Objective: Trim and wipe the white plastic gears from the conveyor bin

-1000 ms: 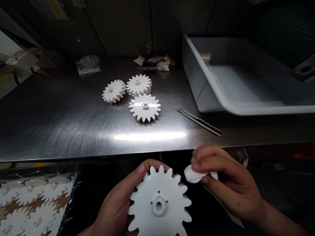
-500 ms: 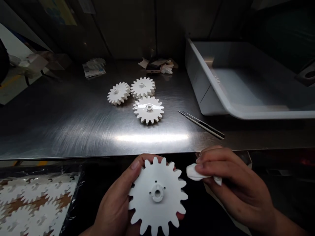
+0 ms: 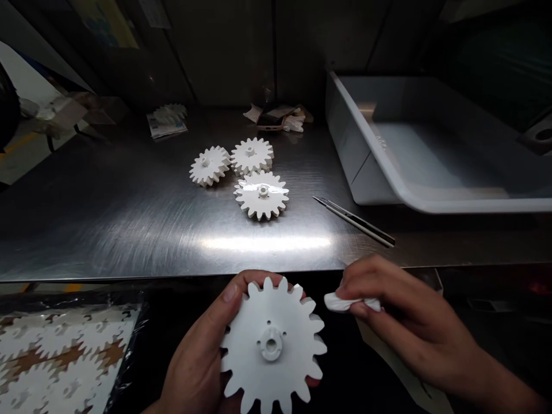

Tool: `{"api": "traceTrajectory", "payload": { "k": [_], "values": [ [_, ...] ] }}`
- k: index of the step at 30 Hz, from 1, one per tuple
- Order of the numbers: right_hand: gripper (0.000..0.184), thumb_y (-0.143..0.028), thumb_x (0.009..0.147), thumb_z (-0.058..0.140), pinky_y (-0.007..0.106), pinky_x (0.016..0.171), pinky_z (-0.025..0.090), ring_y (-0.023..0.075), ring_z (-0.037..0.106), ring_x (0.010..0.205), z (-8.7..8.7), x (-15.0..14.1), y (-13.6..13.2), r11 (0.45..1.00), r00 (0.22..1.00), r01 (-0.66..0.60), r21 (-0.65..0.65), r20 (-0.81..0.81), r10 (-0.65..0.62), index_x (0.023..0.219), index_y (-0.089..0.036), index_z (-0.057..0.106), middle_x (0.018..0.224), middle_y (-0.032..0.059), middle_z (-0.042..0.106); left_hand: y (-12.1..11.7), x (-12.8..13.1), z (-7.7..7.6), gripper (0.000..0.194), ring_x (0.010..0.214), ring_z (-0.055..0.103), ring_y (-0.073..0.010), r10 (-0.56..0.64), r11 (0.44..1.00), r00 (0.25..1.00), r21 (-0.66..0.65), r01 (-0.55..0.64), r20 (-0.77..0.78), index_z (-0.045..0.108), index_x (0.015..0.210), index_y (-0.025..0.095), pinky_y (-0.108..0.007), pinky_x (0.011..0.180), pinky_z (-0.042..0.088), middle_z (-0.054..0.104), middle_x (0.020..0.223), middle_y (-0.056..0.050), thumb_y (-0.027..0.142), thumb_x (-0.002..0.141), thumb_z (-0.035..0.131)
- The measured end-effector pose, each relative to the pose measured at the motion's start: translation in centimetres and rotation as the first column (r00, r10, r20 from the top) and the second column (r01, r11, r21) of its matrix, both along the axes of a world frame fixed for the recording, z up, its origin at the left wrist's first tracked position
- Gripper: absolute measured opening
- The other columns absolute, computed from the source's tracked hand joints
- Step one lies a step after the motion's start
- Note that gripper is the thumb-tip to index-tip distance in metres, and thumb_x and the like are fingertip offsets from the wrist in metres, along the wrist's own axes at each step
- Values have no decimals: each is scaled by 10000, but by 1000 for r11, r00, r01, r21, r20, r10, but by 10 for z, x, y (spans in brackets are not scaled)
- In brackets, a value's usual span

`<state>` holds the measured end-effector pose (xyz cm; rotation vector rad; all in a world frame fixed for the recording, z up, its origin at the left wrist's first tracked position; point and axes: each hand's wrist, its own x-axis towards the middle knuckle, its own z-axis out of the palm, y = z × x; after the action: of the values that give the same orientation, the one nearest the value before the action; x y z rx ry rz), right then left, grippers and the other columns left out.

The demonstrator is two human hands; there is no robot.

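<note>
A large white gear (image 3: 284, 368) with a raised hub and small holes is gripped in my left hand (image 3: 198, 351), thumb on its upper left edge. My right hand (image 3: 409, 322), just right of the gear and apart from it, pinches a crumpled white cloth or tissue (image 3: 338, 302). On the metal table beyond, more white gears lie in a cluster: one at the left (image 3: 210, 165), a stack behind (image 3: 252, 154), and a shiny one in front (image 3: 261, 195). To their right lies a thin pen-like metal tool (image 3: 353, 221).
A big grey-white plastic bin (image 3: 401, 195) stands on the table's right. At the back lie a phone (image 3: 271, 118) with scraps and a gear on printed paper (image 3: 168, 122). Lower left, a box lined with black plastic holds several white gears (image 3: 73, 379). The table (image 3: 107, 230) ends before my hands.
The gear in my left hand has shifted slightly left. My right hand has turned a little, and the white cloth has moved slightly left and up.
</note>
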<state>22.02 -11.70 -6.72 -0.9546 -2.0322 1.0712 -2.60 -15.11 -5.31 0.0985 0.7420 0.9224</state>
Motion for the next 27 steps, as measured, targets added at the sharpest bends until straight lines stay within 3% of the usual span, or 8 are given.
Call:
{"api": "traceTrajectory", "payload": {
  "k": [2,7,11,15,19,22,24,27],
  "values": [
    [226,-98,960,527,275,785,472,158,602,925,7,1,2,997,999,38,-69,-28,-40,1083,-258,627,996,13,604,0,0,-2,265,731,717,-244,-4,1000,1000,-8,4,1,676,1092,269,-405,686,610,717,974,-53,433,944,530],
    [125,-145,917,593,254,712,459,135,607,812,23,-7,12,968,996,-52,-244,-85,32,959,-239,663,895,-12,616,-4,4,-1,246,748,723,-291,11,998,996,-58,-16,-83,676,1087,235,-503,661,615,726,969,-88,391,916,590],
    [98,-127,889,609,257,695,449,129,594,778,29,-14,19,958,990,-140,-251,-3,144,865,-208,658,849,-11,612,-1,5,-1,274,793,720,-312,-18,998,998,-54,15,-61,685,1071,204,-513,639,617,732,990,-117,399,939,544],
    [119,-111,900,594,260,679,435,126,577,757,25,-10,20,958,977,-155,-241,105,185,864,-219,630,837,-18,592,5,4,4,259,870,718,-325,137,990,981,-2,-139,-140,691,1058,216,-521,706,620,721,1086,-114,405,933,567],
    [144,-169,971,541,262,723,471,153,591,878,16,-3,13,995,1000,6,-98,-29,-9,1035,-279,610,962,-1,587,8,3,9,279,924,707,-341,194,981,970,26,-193,-148,696,1049,221,-518,707,626,719,1101,-105,435,934,557],
    [244,-128,960,552,251,774,499,170,575,977,9,-5,7,994,991,101,48,-90,-97,1154,-274,575,1054,27,566,10,5,10,272,924,710,-339,224,974,961,10,-225,-161,697,1038,221,-532,697,623,724,1095,-109,423,949,538],
    [310,-78,936,556,259,820,506,178,570,1004,4,-11,6,985,992,79,155,-107,-63,1202,-238,557,1075,47,556,11,7,11,267,896,718,-329,219,975,967,-17,-224,-132,694,1021,212,-539,685,619,732,1082,-120,415,955,534],
    [350,-30,927,533,278,839,523,184,584,988,-5,-22,7,966,996,-51,252,-60,68,1239,-186,554,1073,73,561,11,5,12,286,799,731,-308,177,983,982,-27,-179,-66,677,1052,185,-500,645,622,734,1067,-145,421,940,560]
  ]
}}
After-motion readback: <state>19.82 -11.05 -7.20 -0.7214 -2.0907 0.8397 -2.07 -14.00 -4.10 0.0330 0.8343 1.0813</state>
